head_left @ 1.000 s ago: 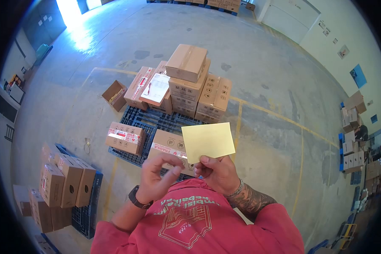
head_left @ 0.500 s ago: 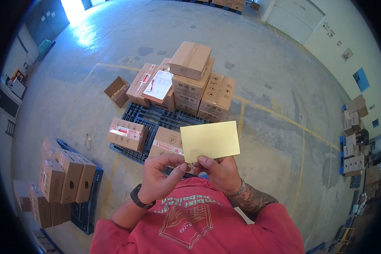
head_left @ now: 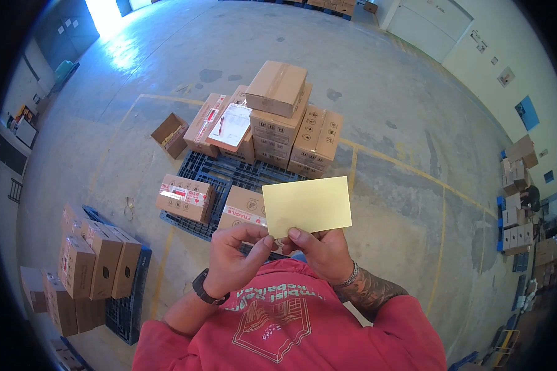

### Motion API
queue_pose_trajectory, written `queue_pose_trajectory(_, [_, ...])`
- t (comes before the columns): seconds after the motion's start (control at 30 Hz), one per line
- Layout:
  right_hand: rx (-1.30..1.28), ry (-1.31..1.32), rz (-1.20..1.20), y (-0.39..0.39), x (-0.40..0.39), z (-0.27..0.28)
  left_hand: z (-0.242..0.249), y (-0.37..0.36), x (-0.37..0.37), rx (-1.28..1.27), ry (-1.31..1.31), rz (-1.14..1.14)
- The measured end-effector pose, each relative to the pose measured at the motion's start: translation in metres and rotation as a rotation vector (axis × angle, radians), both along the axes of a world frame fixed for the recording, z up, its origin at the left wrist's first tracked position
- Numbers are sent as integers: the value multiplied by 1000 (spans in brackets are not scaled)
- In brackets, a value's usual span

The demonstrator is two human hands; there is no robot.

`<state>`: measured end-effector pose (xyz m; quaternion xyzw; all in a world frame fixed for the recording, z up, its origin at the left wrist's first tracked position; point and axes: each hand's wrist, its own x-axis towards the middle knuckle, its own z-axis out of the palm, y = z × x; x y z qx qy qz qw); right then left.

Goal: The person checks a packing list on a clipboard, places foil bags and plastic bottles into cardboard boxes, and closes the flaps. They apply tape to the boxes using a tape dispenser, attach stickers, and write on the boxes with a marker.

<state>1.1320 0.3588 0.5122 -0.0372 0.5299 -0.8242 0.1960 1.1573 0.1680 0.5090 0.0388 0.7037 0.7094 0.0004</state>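
Observation:
In front of my chest is a blank yellow paper sheet (head_left: 307,204), upright and facing me. My right hand (head_left: 325,255) grips its lower edge, thumb on the front and fingers behind. At the lower left corner my left hand (head_left: 238,256) is closed in a pinch, thumb and forefinger touching the sheet's edge. Beyond the sheet, a cardboard box with "FRAGILE" tape (head_left: 238,207) is partly covered by it. A second taped box (head_left: 184,198) sits to the left on the blue plastic pallet (head_left: 192,166).
Stacked cartons (head_left: 277,89) stand at the pallet's far side. A clipboard with paper and a red pen (head_left: 232,125) lies on boxes there. An open box (head_left: 170,135) rests on the floor. More boxes (head_left: 77,266) stand at left, others along the right wall.
Both hands and the yellow sheet stay nearly in place; the sheet looks very slightly closer. The surrounding view has shifted only a little.

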Motion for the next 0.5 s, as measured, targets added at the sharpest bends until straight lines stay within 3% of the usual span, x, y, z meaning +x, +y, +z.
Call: queue_pose_trajectory(0.5, [25, 26, 2, -2, -2, 2, 1, -1, -1, 85, 14, -26])
